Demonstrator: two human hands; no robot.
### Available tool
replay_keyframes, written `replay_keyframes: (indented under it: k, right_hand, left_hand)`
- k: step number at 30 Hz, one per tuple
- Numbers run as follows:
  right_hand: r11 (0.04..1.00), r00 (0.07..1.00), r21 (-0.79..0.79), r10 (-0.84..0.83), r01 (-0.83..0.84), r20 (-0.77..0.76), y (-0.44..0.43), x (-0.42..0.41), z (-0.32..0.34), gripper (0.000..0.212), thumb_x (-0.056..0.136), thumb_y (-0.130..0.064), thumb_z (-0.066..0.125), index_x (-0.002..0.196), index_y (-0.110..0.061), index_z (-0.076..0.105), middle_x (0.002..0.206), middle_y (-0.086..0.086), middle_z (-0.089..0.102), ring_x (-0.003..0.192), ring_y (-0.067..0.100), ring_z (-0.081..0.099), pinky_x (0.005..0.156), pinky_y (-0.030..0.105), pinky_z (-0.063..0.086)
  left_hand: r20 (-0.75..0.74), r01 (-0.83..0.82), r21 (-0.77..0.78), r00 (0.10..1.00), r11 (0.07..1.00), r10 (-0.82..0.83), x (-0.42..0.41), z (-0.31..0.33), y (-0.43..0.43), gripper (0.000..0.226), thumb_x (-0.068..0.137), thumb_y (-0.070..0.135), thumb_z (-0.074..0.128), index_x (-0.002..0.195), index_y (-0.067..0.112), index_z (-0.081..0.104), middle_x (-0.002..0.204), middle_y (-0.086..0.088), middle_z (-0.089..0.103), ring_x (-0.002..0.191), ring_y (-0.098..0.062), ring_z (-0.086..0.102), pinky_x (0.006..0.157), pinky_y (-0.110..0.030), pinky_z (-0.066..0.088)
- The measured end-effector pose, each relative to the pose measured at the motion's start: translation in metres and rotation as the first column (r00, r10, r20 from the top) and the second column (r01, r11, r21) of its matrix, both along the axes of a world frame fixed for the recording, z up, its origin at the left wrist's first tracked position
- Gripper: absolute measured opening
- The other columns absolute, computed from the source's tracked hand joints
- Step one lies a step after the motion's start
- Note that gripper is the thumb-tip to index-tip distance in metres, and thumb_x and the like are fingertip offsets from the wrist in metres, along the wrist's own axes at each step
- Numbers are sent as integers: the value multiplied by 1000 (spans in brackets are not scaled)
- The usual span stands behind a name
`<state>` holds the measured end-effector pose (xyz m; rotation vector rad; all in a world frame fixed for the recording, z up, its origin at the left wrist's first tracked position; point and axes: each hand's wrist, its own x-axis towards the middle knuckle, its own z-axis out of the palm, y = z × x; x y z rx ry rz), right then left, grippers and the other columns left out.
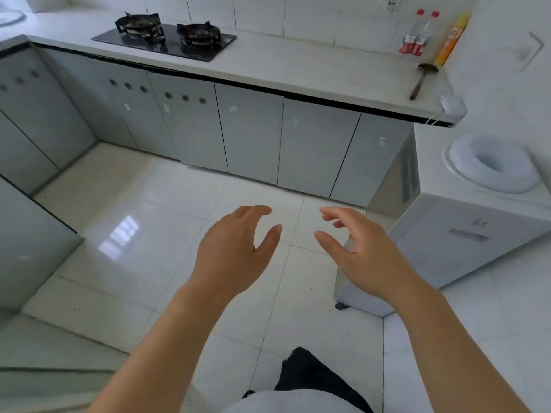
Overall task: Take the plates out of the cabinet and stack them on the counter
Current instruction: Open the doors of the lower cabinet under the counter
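**Hands Raised and Empty, Cabinet Doors Shut**

The left hand [235, 248] and the right hand [354, 251] hang side by side over the floor [149, 222], apart from each other, fingers spread and loosely curled, gripping nothing. This posture is judged to be a ready position for reaching toward a door.

The cabinet [250, 129] runs below the desk [298, 70]. Every door in view is shut, so the contents are hidden and no plates are visible anywhere. Which compartment holds them cannot be told.

The desk carries a stove [164, 37], two bottles [416, 34], a yellow bottle [451, 37] and a ladle [422, 79] near the right end. The bare stretch between stove and bottles appears suited to a stack.

A white appliance [477, 204] stands at the right, its round top opening showing nothing inside
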<state>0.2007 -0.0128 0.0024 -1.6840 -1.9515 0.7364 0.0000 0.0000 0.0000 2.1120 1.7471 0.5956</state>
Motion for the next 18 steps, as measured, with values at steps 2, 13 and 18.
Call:
replay_keyframes:
  k: [2,13,18]
  right_hand:
    - [999,1000,-26,-21,20,-9,20,5,-6,47,90,-51,43,133,-33,42,128,-21,47,117,0,44,91,18,35]
    - [997,996,-35,-77,75,-55,209,40,-28,46,89,-50,45,132,-32,41,126,-19,49,114,2,47,95,28,42]
    - [994,993,23,-109,110,-46,297,77,-16,45,90,-46,46,132,-31,41,125,-18,50,115,4,48,90,29,45]
  left_hand:
    - [1,-9,-34,1000,999,9,1,-4,23,42,93,49,39,131,31,45,131,17,52,79,-6,47,75,-21,34]
    - [-23,44,-115,999,992,-46,48,-10,216,42,93,47,40,132,31,45,133,15,51,88,-9,52,79,-21,36]
    - [-34,34,-81,999,996,-36,71,0,308,39,93,45,42,130,31,47,130,15,52,77,-8,44,76,-22,35]
